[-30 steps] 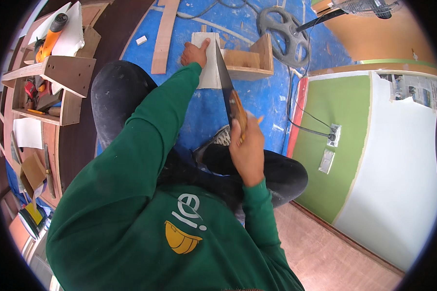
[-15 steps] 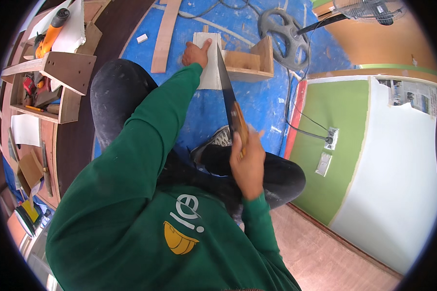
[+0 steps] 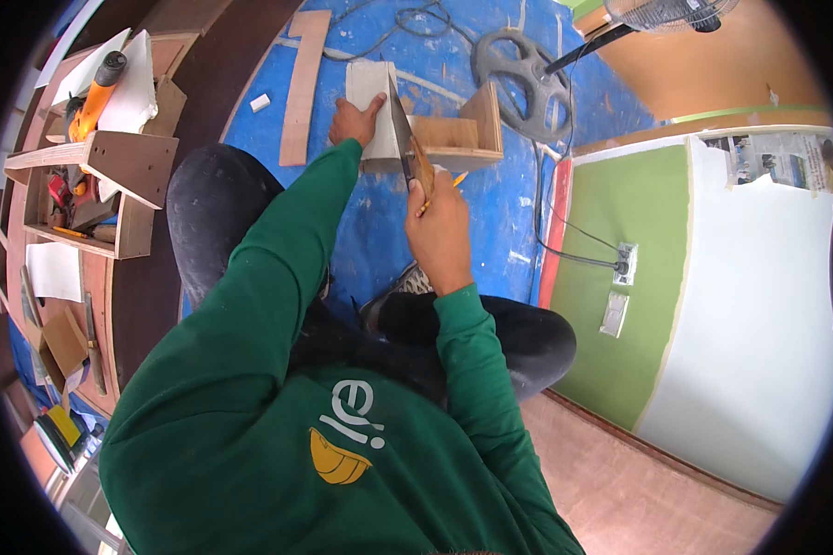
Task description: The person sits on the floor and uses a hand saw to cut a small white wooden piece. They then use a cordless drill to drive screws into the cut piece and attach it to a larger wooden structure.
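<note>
Your right hand (image 3: 440, 236), wrapped round the handle of the saw (image 3: 404, 134), has moved forward in the last half second, bringing the handle closer to the near end of the board (image 3: 370, 85); I judge this a forward stroke, with the blade along the board's right edge. Your left hand (image 3: 356, 120) still grips the board's left side, thumb on top; the board lies ahead of you, seemingly over the left end of the box (image 3: 487, 125); a plank (image 3: 304, 92) lies left on the blue sheet (image 3: 491, 213); farther off is the fan base (image 3: 525, 88).
</note>
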`<state>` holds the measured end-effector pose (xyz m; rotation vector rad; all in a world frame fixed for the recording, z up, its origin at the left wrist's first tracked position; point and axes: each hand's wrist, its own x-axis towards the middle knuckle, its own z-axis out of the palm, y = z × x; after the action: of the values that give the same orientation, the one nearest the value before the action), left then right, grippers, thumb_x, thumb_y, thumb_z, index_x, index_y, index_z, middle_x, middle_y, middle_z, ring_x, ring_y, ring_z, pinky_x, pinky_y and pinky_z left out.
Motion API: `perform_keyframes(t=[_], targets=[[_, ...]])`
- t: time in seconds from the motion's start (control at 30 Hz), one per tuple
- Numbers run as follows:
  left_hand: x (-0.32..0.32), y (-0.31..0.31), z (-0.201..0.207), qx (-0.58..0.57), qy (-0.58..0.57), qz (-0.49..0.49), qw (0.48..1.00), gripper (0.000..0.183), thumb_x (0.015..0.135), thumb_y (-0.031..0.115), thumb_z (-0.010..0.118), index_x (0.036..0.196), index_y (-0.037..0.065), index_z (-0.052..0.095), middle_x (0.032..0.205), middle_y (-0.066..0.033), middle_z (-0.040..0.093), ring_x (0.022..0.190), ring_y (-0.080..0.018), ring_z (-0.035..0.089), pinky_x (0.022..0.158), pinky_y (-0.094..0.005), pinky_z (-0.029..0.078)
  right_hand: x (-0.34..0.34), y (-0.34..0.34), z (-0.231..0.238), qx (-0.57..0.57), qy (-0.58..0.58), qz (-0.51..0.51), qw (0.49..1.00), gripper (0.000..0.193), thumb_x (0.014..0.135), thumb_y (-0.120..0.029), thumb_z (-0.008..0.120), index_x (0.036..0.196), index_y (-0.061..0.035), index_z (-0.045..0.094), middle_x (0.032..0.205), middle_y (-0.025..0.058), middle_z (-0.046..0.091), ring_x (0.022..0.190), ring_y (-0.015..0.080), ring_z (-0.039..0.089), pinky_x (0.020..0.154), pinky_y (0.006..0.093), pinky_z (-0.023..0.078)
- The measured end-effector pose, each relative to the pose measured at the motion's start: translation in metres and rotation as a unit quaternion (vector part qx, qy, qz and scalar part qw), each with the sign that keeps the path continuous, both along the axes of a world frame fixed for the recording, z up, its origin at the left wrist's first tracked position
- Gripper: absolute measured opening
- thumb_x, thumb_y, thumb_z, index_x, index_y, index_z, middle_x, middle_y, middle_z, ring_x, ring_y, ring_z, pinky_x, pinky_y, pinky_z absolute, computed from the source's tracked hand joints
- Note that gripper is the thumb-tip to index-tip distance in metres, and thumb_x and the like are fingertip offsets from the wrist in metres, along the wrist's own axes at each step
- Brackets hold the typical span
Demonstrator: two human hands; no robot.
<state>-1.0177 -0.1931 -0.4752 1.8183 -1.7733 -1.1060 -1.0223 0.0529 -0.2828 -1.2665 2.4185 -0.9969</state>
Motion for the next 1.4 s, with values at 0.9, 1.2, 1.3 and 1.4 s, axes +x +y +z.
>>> perform_keyframes(t=[0.9, 1.2, 1.3, 1.4], targets=[[0.001, 0.002, -0.003, 0.002, 0.010, -0.001, 1.000, 0.110, 0.080, 0.083, 0.076, 0.133, -0.011, 0.054, 0.118, -0.0330, 0.074, 0.115, -0.0466, 0.072, 0.100, -0.0553, 0.056, 0.066, 0.145, 0.097, 0.093, -0.071, -0.025, 0.993, 0.042, 0.106, -0.011, 0.064, 0.143, 0.0053, 0.055, 0.126, 0.0328, 0.067, 0.114, 0.0533, 0.066, 0.112, 0.0545, 0.047], [-0.002, 0.000, 0.001, 0.001, 0.000, -0.001, 1.000, 0.120, 0.078, 0.091, 0.070, 0.137, -0.013, 0.053, 0.126, -0.0345, 0.071, 0.119, -0.0469, 0.071, 0.103, -0.0536, 0.056, 0.012, 0.026, 0.003, 0.019, -0.008, -0.003, 1.000, 0.033, 0.106, -0.012, 0.063, 0.133, 0.0062, 0.057, 0.105, 0.0340, 0.068, 0.100, 0.0565, 0.065, 0.106, 0.0568, 0.049], [-0.004, -0.002, 0.002, 0.010, 0.007, -0.007, 1.000, 0.121, 0.078, 0.091, 0.070, 0.137, -0.013, 0.054, 0.126, -0.0346, 0.071, 0.119, -0.0471, 0.071, 0.103, -0.0536, 0.056, 0.022, 0.061, 0.026, -0.020, 0.018, 0.039, 0.999, 0.036, 0.106, -0.013, 0.063, 0.136, 0.0062, 0.056, 0.110, 0.0347, 0.068, 0.102, 0.0560, 0.066, 0.096, 0.0559, 0.055], [0.004, 0.000, 0.000, 0.011, 0.018, -0.008, 1.000, 0.120, 0.077, 0.091, 0.070, 0.136, -0.012, 0.054, 0.126, -0.0344, 0.071, 0.119, -0.0476, 0.071, 0.102, -0.0536, 0.056, 0.057, 0.127, 0.079, 0.063, -0.026, 0.006, 0.998, 0.040, 0.107, -0.013, 0.063, 0.141, 0.0055, 0.055, 0.116, 0.0333, 0.068, 0.107, 0.0552, 0.066, 0.097, 0.0557, 0.054]])
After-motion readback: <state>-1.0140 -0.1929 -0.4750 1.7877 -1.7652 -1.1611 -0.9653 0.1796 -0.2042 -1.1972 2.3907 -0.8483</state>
